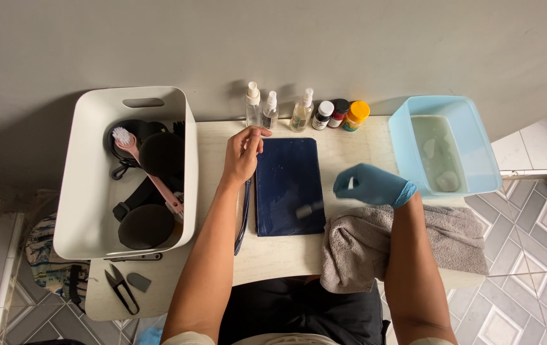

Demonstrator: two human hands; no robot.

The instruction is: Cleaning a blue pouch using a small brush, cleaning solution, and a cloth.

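Note:
A dark blue flat pouch (288,185) lies on the pale tabletop (343,144), its strap (243,220) trailing down its left side. My bare left hand (243,153) rests with curled fingers on the pouch's upper left corner and holds its edge. My right hand (370,185), in a blue glove, hovers just right of the pouch and grips a small brush (309,209). The brush's blurred head is over the pouch's lower right part.
A grey towel (452,239) lies under my right forearm. A light blue tub (478,137) with water stands at the right. Three spray bottles (271,110) and small jars (340,114) line the wall. A white bin (85,185) holds a pink brush (149,172) and black items. Black snips (120,287) lie at the lower left.

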